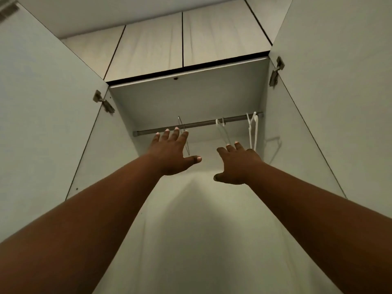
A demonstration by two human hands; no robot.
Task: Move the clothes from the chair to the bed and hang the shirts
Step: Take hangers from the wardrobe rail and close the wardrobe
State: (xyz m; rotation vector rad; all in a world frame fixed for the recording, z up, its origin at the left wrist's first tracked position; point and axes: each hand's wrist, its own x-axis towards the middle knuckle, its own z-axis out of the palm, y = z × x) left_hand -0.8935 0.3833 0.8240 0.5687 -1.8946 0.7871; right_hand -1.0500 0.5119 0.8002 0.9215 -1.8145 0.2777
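White hangers, 2 empty hands below

Three hangers are hung on the rod mid-frame: a wire hanger left, white hangers centre and right.

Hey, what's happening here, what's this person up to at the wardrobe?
A person is reaching both arms up into an open wardrobe toward the hanging rail. The left hand is spread open just below the rail, near a thin wire hanger. The right hand is open too, below the white plastic hangers further right. Neither hand holds anything, and no shirt is on the rail, so it looks like they are about to take a hanger.
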